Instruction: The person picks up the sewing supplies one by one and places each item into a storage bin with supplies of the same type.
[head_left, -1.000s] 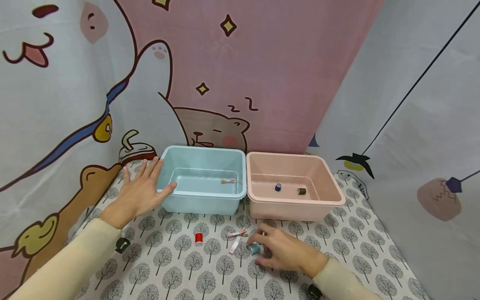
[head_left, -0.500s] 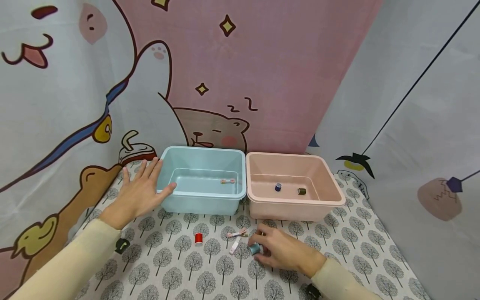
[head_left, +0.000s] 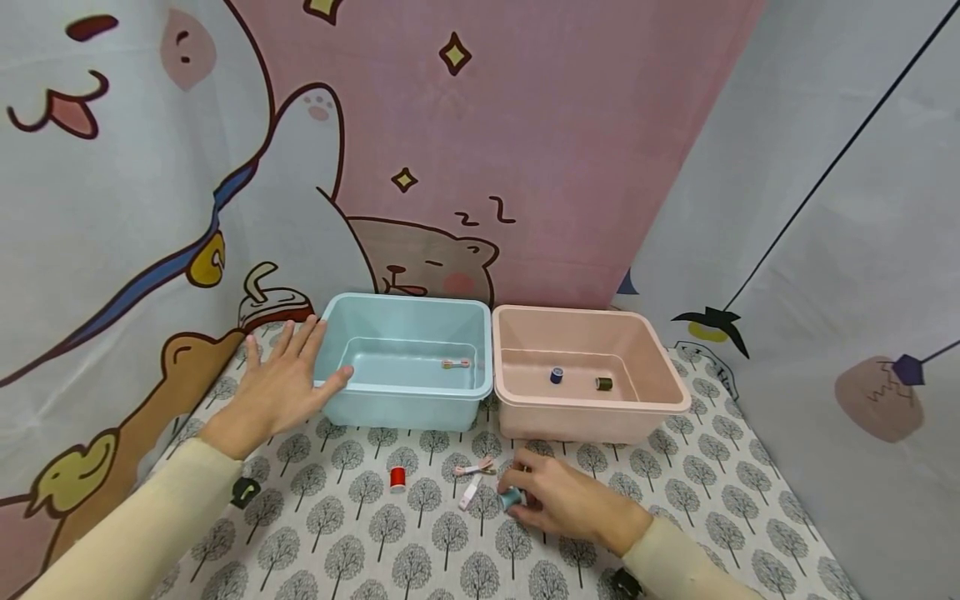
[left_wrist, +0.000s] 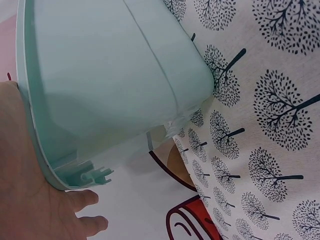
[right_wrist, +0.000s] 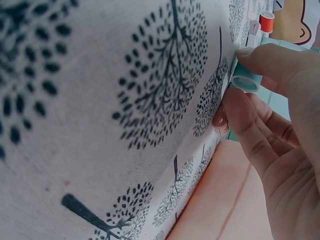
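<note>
A teal spool [right_wrist: 249, 71] is pinched by the right hand [head_left: 573, 504] at the tree-printed cloth [head_left: 375, 525], rimmed end turned wristward, long-axis tilt unclear; the blue bin [head_left: 405, 408] is touched by the splayed left hand [head_left: 281, 387]; cartoon-printed drapes [head_left: 585, 150] are hung behind.

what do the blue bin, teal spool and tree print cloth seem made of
Blue bin: probably satin-finish plastic, by its smooth walls and rounded corners. Teal spool: perhaps thread on plastic; its pale rim looks smooth. Tree-print cloth: matte fabric, fine weave showing, fibre unclear.
</note>
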